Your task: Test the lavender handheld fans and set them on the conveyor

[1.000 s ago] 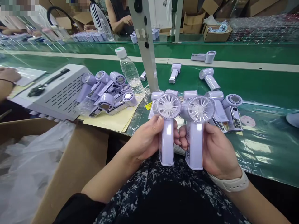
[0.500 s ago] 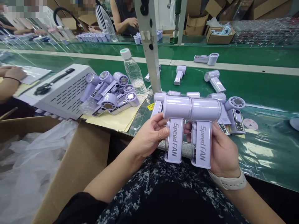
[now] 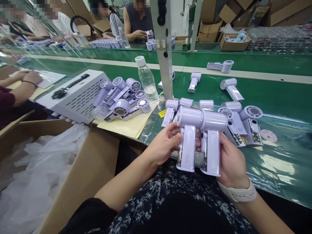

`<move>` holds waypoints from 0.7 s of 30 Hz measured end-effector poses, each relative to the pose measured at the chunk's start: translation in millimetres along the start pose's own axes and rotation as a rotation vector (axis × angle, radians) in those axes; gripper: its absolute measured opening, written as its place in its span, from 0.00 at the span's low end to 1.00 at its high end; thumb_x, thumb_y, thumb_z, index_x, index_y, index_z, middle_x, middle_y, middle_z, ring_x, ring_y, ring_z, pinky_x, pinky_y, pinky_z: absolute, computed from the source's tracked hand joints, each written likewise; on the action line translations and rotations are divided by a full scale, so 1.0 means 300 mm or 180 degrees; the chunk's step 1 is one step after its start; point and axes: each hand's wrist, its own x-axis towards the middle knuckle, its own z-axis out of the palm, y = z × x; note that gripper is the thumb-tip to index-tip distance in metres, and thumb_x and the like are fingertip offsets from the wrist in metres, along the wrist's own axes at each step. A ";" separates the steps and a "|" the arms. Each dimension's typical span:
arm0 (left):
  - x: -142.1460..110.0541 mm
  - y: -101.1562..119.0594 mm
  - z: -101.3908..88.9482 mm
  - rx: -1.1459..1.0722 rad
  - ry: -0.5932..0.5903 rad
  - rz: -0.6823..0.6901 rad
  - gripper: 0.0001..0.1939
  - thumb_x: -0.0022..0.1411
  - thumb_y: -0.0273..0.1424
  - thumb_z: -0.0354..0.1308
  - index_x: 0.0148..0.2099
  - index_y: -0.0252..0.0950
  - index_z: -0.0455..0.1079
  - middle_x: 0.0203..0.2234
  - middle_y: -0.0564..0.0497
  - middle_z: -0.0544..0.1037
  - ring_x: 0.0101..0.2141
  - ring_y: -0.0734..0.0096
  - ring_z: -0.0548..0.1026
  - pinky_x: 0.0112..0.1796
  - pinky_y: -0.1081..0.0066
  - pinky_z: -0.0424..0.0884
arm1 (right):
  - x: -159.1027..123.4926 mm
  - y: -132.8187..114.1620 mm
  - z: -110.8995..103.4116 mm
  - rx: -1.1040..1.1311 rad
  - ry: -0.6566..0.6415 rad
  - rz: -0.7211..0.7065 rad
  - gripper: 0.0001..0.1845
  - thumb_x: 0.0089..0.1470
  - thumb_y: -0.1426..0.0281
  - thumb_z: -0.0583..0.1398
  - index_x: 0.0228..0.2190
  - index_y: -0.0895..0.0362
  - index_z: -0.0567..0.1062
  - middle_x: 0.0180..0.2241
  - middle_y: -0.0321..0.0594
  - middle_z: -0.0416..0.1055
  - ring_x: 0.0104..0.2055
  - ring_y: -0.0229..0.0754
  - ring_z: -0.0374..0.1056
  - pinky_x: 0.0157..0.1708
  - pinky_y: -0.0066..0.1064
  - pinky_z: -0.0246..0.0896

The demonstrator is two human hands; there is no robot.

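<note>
Two lilac handheld fans are held up side by side over my lap, their barrel-shaped heads touching end to end. My left hand (image 3: 168, 143) grips the left handheld fan (image 3: 188, 146) by its handle, thumb on the near side. Around the handle of the right handheld fan (image 3: 212, 149) my right hand (image 3: 232, 159) is closed, with a pale watch strap on the wrist. Lettering on both handles is partly lost in glare. Just behind, several more lilac fans (image 3: 235, 122) lie on the green table, some with the handle's inner parts exposed.
Left of my hands, a pile of fans (image 3: 122, 107) lies on yellow paper, beside a water bottle (image 3: 147, 81) and a white slotted metal box (image 3: 80, 94). A grey post (image 3: 165, 65) rises ahead. A carton (image 3: 97, 169) with plastic bags stands at lower left. Co-workers sit across the table.
Both fans have tilted slightly, so glare now covers part of the lettering. My hands keep their hold. The whole view has shifted a little; a co-worker opposite now holds a pale object.
</note>
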 end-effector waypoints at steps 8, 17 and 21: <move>-0.009 0.014 -0.013 0.0411 -0.0320 0.0390 0.37 0.51 0.46 0.75 0.58 0.36 0.73 0.52 0.40 0.78 0.41 0.62 0.79 0.41 0.67 0.74 | 0.003 0.020 -0.051 -0.0138 -0.0210 -0.0451 0.13 0.62 0.61 0.58 0.44 0.47 0.81 0.31 0.36 0.82 0.37 0.53 0.80 0.45 0.50 0.77; -0.056 0.040 -0.025 0.2334 -0.0246 0.2275 0.06 0.63 0.33 0.65 0.43 0.44 0.81 0.47 0.47 0.84 0.57 0.54 0.76 0.68 0.46 0.52 | -0.037 -0.065 -0.093 -0.1980 -0.1717 -0.2437 0.30 0.48 0.73 0.72 0.53 0.45 0.77 0.57 0.40 0.77 0.67 0.62 0.63 0.70 0.60 0.48; -0.042 0.031 -0.044 0.1800 -0.0332 0.2180 0.06 0.58 0.36 0.71 0.38 0.46 0.80 0.43 0.50 0.85 0.50 0.58 0.80 0.67 0.48 0.54 | -0.034 -0.069 -0.113 -0.1675 -0.1830 -0.2044 0.43 0.43 0.75 0.75 0.58 0.39 0.72 0.55 0.39 0.78 0.61 0.61 0.70 0.64 0.60 0.59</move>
